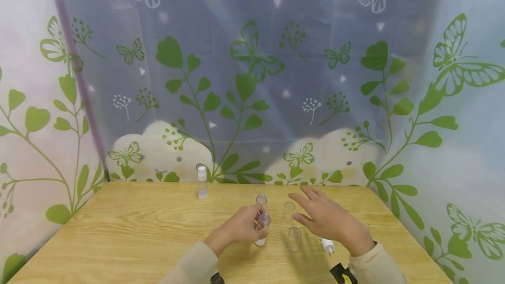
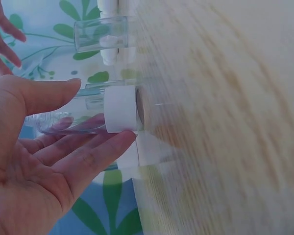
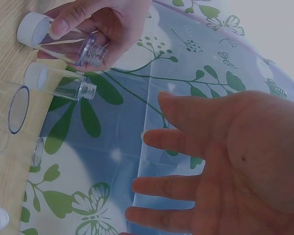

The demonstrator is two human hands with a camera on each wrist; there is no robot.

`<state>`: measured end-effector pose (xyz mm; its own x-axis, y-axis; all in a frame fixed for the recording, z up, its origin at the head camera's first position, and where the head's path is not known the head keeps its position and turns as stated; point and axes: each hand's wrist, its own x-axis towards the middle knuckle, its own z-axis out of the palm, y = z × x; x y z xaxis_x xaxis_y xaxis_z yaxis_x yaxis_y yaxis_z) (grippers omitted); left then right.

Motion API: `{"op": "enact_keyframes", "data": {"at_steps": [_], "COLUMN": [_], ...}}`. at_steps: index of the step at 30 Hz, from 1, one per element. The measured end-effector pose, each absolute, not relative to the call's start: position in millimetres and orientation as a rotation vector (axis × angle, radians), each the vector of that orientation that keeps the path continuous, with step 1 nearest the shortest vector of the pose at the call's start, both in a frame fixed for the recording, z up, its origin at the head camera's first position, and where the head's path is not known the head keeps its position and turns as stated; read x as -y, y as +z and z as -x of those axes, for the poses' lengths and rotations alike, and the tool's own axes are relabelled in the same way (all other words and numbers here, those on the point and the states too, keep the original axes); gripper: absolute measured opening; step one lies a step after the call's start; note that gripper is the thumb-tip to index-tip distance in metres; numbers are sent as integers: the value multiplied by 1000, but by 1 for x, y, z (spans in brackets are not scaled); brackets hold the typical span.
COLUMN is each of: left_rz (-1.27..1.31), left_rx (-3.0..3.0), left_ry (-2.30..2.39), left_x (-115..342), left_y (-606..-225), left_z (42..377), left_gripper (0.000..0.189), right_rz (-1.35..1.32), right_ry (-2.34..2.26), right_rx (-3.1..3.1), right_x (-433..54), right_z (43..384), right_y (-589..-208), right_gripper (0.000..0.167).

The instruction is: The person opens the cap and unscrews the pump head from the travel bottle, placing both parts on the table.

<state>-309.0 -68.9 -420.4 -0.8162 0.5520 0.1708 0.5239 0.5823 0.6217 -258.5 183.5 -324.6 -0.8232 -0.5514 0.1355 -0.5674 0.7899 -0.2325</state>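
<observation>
My left hand (image 1: 242, 225) holds a small clear bottle (image 3: 63, 43) with a white base and an uncapped threaded neck, thumb on one side and fingers on the other. In the left wrist view its white base (image 2: 120, 109) is close to the tabletop. A second clear bottle (image 3: 61, 83) of the same kind stands just beyond. My right hand (image 1: 329, 216) is held above the table with fingers extended, holding nothing. Nearest to it are two clear open-ended cylinders (image 1: 294, 239) and a white pump top (image 1: 328, 245).
A bottle with a white top (image 1: 202, 183) stands near the back edge of the wooden table (image 1: 130, 231). Printed curtains (image 1: 252, 100) with leaves and butterflies hang behind and at both sides. A black object (image 1: 340, 271) shows beside the right sleeve.
</observation>
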Motion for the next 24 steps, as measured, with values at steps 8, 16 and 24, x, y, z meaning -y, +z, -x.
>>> {"op": "enact_keyframes", "data": {"at_steps": [8, 16, 24], "left_rz": [-938, -948, -941], "left_rx": [-2742, -2731, -2724], "left_ry": [1088, 1097, 1093], "left_x": [69, 72, 75], "left_y": [-422, -422, -425], "left_z": [308, 306, 303], "left_gripper": [29, 28, 30], "right_rz": [-909, -905, -881], "right_ry": [441, 508, 513], "right_rx": [2960, 3017, 3044], "right_x": [-183, -183, -183], "right_z": [257, 258, 258], "right_y": [-324, -324, -325], "right_gripper": [52, 56, 56]}}
